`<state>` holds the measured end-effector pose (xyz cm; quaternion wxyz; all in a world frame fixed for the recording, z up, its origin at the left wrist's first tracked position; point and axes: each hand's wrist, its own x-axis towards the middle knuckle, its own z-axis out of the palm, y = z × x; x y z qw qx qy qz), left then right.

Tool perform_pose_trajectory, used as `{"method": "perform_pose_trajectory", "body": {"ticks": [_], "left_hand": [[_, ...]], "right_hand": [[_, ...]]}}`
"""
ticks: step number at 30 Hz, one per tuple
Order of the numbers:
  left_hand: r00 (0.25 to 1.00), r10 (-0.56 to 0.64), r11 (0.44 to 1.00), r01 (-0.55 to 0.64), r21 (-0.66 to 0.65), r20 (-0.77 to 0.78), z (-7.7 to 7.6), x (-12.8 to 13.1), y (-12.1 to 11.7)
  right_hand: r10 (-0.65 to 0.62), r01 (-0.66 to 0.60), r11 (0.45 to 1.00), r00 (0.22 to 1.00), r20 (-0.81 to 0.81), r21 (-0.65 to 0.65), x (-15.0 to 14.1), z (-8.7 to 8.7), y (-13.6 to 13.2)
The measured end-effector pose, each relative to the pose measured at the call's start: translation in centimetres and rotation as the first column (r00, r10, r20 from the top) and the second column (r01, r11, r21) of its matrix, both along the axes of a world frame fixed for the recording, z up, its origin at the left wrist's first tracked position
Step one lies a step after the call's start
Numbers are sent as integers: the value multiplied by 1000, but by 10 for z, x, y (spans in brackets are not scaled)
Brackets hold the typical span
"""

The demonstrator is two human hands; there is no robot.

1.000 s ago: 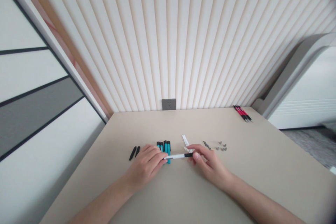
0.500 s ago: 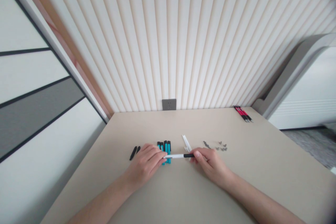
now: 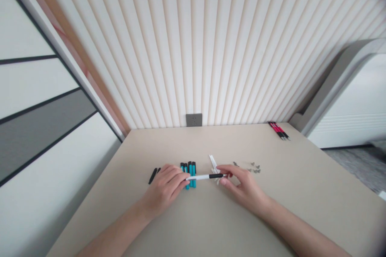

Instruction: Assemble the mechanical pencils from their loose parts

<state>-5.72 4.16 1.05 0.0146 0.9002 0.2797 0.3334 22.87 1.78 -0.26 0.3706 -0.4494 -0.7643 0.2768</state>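
My left hand (image 3: 167, 186) is closed on the rear end of a pen (image 3: 202, 177), which lies level above the table. Its barrel is white, with a black grip and a small metal tip pointing right. Around that tip is my right hand (image 3: 241, 182), thumb and index finger apart; whether a fingertip touches the tip is hard to tell. Just behind the pen lie several teal barrels with black tops (image 3: 192, 168). Thin white sticks (image 3: 213, 162) rest beyond the black grip, partly hidden by my right fingers. Black grip-like pieces (image 3: 153, 175) lie left of my left hand.
Small grey metal cones (image 3: 257, 167) and dark springs (image 3: 235, 164) lie beyond my right hand. Red and black pens (image 3: 278, 130) sit at the table's far right corner. A dark wall socket (image 3: 194, 119) is set in the ribbed wall behind the beige table (image 3: 193, 225).
My right thumb and fingers have come off the black grip and spread apart, and the metal tip now shows. My left hand keeps the pen and has shifted slightly left.
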Motion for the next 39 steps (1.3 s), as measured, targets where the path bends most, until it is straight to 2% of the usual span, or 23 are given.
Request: {"method": "perform_pose_trajectory", "body": {"ticks": [5, 12, 19, 26, 29, 31, 33, 36, 39], "left_hand": [[1000, -7, 1000, 7, -15, -7, -1, 0, -1], [999, -32, 999, 32, 30, -21, 2, 1, -1], [999, -35, 999, 36, 18, -26, 2, 0, 0], [994, -76, 992, 84, 99, -81, 4, 0, 1], [995, -39, 996, 45, 73, -89, 2, -2, 4], [997, 1, 999, 2, 36, -74, 1, -3, 6], [998, 30, 1000, -30, 6, -62, -1, -5, 8], [997, 61, 998, -62, -8, -50, -3, -6, 10], [996, 74, 997, -75, -16, -44, -3, -6, 11]], "right_hand": [[20, -23, 995, 999, 35, 101, 1, 4, 1], [45, -43, 999, 996, 73, -28, -3, 6, -2], [82, -94, 991, 990, 110, 100, 1, 2, 2], [176, -194, 980, 951, 256, 47, -4, 13, -2], [54, -86, 993, 933, 357, 75, 9, 24, 5], [-118, 82, 991, 901, 418, 102, 26, 29, 12], [-248, 228, 968, 823, 511, 102, 45, 31, 18], [-262, 320, 947, 720, 643, 29, 68, 26, 24], [-243, 319, 948, 680, 692, 19, 80, 17, 25]]}}
